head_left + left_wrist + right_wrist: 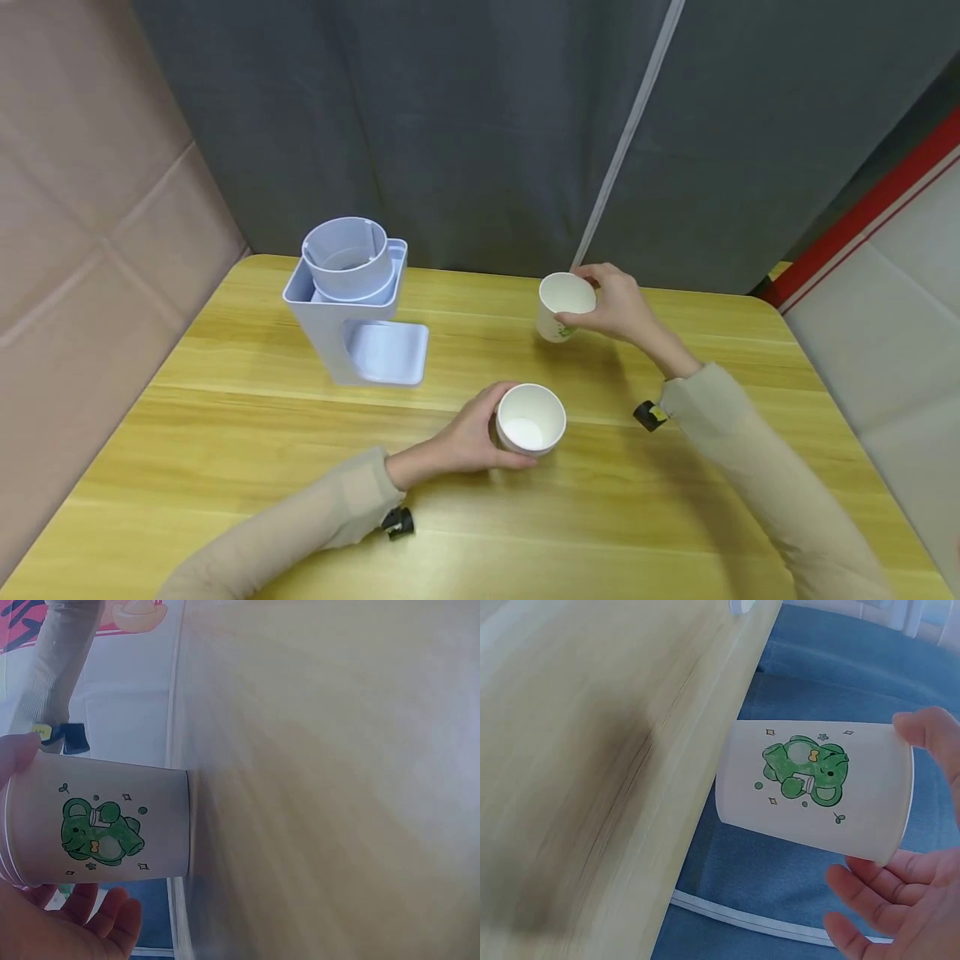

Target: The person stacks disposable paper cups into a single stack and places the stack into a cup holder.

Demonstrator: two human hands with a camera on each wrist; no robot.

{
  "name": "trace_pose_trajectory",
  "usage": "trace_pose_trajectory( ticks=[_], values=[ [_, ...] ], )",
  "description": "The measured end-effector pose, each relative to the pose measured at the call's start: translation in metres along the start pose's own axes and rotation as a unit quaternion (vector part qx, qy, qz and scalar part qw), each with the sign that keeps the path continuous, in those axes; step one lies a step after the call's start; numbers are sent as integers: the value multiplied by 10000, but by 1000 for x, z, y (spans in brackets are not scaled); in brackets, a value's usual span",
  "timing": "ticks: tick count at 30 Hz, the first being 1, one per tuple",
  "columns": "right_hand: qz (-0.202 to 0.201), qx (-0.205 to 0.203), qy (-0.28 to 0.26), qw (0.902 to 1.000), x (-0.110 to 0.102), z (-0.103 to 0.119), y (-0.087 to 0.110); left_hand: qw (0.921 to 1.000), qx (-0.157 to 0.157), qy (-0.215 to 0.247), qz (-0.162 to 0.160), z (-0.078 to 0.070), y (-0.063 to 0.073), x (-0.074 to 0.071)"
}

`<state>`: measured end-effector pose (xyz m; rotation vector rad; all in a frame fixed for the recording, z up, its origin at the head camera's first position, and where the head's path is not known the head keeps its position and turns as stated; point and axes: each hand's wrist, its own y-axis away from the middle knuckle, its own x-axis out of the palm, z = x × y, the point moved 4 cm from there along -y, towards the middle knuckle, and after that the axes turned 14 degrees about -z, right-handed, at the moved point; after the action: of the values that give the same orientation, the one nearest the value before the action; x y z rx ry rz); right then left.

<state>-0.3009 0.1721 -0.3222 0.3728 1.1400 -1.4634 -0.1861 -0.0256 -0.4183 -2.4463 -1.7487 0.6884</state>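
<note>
My left hand (472, 433) grips a white paper cup (531, 419) near the table's middle, thumb on the near side and fingers behind. Doubled rim edges in the left wrist view suggest nested cups; its wall (105, 821) carries a green bear drawing, and its base meets the tabletop. Farther back and to the right, my right hand (618, 307) pinches another white paper cup (566, 296) near its rim between thumb and fingers. The same bear print shows on this cup (814, 784) in the right wrist view. Both cups stand mouth up, and the inside visible from above looks bare.
A pale blue plastic stand (337, 342) with a round holder (347, 258) on top and a flat base sits at the back left of the wooden table (247, 467). A dark curtain (450, 133) hangs behind; pale panels flank both sides.
</note>
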Motion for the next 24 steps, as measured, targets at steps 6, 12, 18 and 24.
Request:
trace_pose_trajectory(
  ticks=[6,12,18,24],
  values=[
    [-51,-19,-147,9999,-14,-1,13,10000,7,4,18,0,0,0],
    [-152,-46,-333,9993,-32,5,25,10000,-10,-4,6,0,1,-1],
    [-203,-303,-433,9984,-48,23,37,9999,70,-40,-61,0,1,-1],
    [-306,-817,-564,9946,-64,48,49,9998,137,-72,-92,1,0,-1]
  ],
)
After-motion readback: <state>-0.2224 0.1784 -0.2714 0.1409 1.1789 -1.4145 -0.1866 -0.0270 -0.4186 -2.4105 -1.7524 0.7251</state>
